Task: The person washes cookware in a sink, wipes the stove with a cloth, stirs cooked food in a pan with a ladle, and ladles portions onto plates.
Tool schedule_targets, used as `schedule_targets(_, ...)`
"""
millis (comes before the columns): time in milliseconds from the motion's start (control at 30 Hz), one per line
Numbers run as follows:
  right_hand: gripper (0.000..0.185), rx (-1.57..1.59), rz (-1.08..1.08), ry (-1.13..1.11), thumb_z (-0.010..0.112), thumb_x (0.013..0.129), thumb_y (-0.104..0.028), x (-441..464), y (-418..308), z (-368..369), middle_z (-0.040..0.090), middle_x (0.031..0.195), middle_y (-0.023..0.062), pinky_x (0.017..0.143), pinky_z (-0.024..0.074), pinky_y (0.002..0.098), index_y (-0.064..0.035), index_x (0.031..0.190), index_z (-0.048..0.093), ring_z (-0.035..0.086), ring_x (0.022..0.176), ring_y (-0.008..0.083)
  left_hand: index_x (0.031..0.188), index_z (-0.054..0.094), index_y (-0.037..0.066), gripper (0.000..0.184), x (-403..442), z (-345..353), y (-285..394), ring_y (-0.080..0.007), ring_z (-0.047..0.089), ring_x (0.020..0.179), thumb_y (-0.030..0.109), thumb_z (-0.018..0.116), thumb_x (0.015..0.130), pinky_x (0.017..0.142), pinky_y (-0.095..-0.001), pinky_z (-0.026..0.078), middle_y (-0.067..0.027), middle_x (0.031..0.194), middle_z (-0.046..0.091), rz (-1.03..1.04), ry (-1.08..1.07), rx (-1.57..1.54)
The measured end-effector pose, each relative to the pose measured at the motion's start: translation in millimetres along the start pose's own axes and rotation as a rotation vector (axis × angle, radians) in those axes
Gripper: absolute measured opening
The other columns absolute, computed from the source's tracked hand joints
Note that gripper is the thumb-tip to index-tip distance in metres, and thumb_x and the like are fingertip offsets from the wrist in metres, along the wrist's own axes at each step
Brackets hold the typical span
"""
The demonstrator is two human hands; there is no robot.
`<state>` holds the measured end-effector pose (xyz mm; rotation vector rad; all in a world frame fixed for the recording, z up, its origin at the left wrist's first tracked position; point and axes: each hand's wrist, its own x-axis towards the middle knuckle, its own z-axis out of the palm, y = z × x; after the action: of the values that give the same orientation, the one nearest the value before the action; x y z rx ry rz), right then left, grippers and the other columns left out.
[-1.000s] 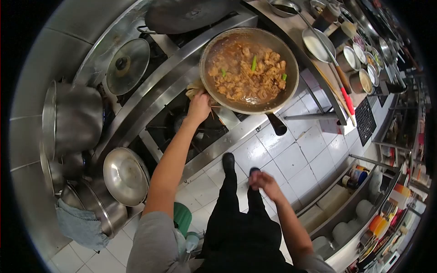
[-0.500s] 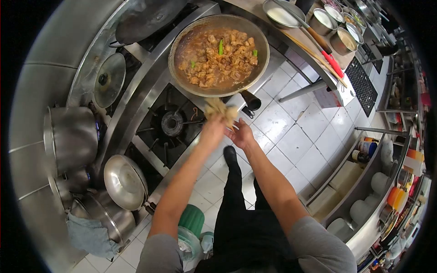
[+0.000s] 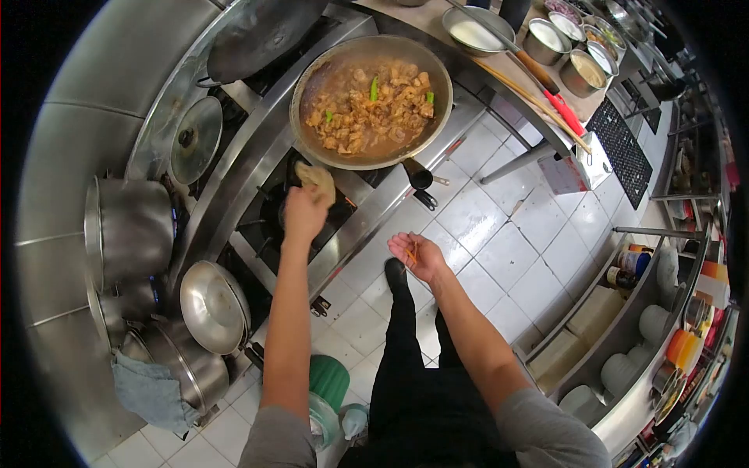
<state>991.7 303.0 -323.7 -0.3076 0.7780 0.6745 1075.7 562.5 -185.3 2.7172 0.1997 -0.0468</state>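
Note:
My left hand [image 3: 305,212] is closed around a crumpled beige cloth [image 3: 317,183] above the gas burner [image 3: 273,210] at the front of the stove. My right hand [image 3: 418,256] is held palm up over the floor, fingers loosely curled. Thin orange strips [image 3: 413,253] lie in that palm; what they are I cannot make out. Beyond my hands, a large wide pan [image 3: 446,117] holds chunks of meat in brown sauce [image 3: 374,109] with several green pieces. Its dark handle [image 3: 419,175] points toward me.
On the left stand a glass lid [image 3: 197,140], a big steel pot [image 3: 136,226] and a tilted steel wok [image 3: 211,308]. A counter at upper right carries bowls [image 3: 546,40] and a red-handled utensil [image 3: 563,113]. Low shelving [image 3: 616,351] runs along the right. A green bin [image 3: 329,380] stands below.
My left hand has moved left with the cloth, from the stove's edge to over the burner. My right hand has drawn slightly nearer to me, apart from the left.

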Motion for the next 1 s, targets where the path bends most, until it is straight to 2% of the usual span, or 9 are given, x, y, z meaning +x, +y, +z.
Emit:
schedule_targets(167, 0.028, -0.03, -0.031, 0.018, 0.044, 0.104, -0.018, -8, -9, -17, 0.065, 0.105, 0.0188, 0.094, 0.0579, 0.0404, 0.0064, 0.106, 0.056, 0.067, 0.102, 0.0332, 0.102, 0.065, -0.003, 0.029, 26, 78, 17, -0.0454, 0.057, 0.102, 0.007, 0.067, 0.075, 0.089, -0.0506, 0.048, -0.0265, 0.107, 0.06, 0.176, -0.17, 0.08)
schedule_targets(267, 0.028, -0.009, -0.066, 0.032, 0.044, 0.104, -0.019, -6, -22, -19, 0.065, 0.105, 0.0189, 0.093, 0.0581, 0.0398, 0.0063, 0.107, 0.056, 0.067, 0.102, 0.0326, 0.098, 0.064, -0.001, 0.027, -11, 106, 35, -0.0435, 0.054, 0.104, 0.005, 0.065, 0.072, 0.092, -0.0507, 0.045, -0.0238, 0.108, 0.058, 0.48, 0.087, 0.076)
schedule_targets(500, 0.026, -0.175, -0.071, 0.005, 0.045, 0.103, -0.018, -9, -23, -17, 0.065, 0.104, 0.0186, 0.089, 0.0592, 0.0376, 0.0059, 0.108, 0.056, 0.068, 0.1, 0.032, 0.099, 0.064, 0.001, 0.029, -92, 94, 7, -0.0378, 0.051, 0.112, 0.01, 0.068, 0.072, 0.096, -0.0484, 0.042, -0.0194, 0.114, 0.055, 0.346, 0.034, 0.201)
schedule_targets(600, 0.026, -0.204, -0.018, 0.018, 0.045, 0.103, -0.017, -24, -18, -35, 0.066, 0.102, 0.0183, 0.088, 0.0596, 0.0371, 0.0059, 0.108, 0.056, 0.068, 0.099, 0.0315, 0.11, 0.065, 0.0, 0.036, -183, 60, -79, -0.0398, 0.051, 0.116, 0.01, 0.067, 0.076, 0.102, -0.0497, 0.04, -0.0197, 0.123, 0.056, 0.143, 0.012, 0.323)
schedule_targets(633, 0.026, -0.202, 0.009, 0.012, 0.044, 0.103, -0.017, -28, -15, -44, 0.066, 0.102, 0.0182, 0.088, 0.0597, 0.037, 0.0059, 0.108, 0.056, 0.068, 0.099, 0.0313, 0.095, 0.067, -0.002, 0.024, -215, 37, -82, -0.0367, 0.054, 0.117, 0.008, 0.063, 0.074, 0.098, -0.0492, 0.044, -0.0194, 0.116, 0.06, 0.026, 0.016, 0.197)
schedule_targets(733, 0.026, -0.208, 0.077, 0.037, 0.043, 0.104, -0.017, -52, -8, -59, 0.066, 0.104, 0.0185, 0.09, 0.0585, 0.0378, 0.0054, 0.109, 0.056, 0.068, 0.099, 0.0306, 0.114, 0.066, 0.001, 0.039, -321, 42, -194, -0.0409, 0.058, 0.112, 0.007, 0.063, 0.076, 0.1, -0.0459, 0.043, -0.0237, 0.119, 0.061, -0.264, -0.157, 0.287)
schedule_targets(800, 0.026, -0.206, 0.099, 0.061, 0.043, 0.105, -0.017, -78, -1, -78, 0.065, 0.104, 0.0188, 0.093, 0.0571, 0.0385, 0.0051, 0.109, 0.056, 0.067, 0.101, 0.0304, 0.118, 0.063, 0.0, 0.04, -342, 54, -199, -0.0422, 0.056, 0.113, 0.004, 0.061, 0.078, 0.097, -0.0451, 0.043, -0.0246, 0.118, 0.06, -0.415, -0.206, 0.074)
schedule_targets(867, 0.026, -0.241, 0.089, 0.068, 0.043, 0.105, -0.018, -93, -7, -81, 0.065, 0.106, 0.0188, 0.095, 0.0557, 0.0389, 0.0052, 0.109, 0.055, 0.066, 0.102, 0.0303, 0.116, 0.061, -0.003, 0.035, -292, 30, -127, -0.042, 0.054, 0.114, 0.002, 0.059, 0.082, 0.092, -0.0447, 0.044, -0.0242, 0.122, 0.059, -0.531, 0.051, -0.074)
schedule_targets(1000, 0.027, -0.284, 0.081, 0.131, 0.039, 0.105, -0.017, -114, -17, -105, 0.064, 0.109, 0.0175, 0.098, 0.0539, 0.0394, 0.0042, 0.11, 0.055, 0.064, 0.106, 0.0298, 0.111, 0.058, -0.003, 0.036, -186, 89, -50, -0.0423, 0.056, 0.102, 0.001, 0.06, 0.076, 0.093, -0.0475, 0.044, -0.0223, 0.105, 0.059, -0.213, 0.372, -0.116)
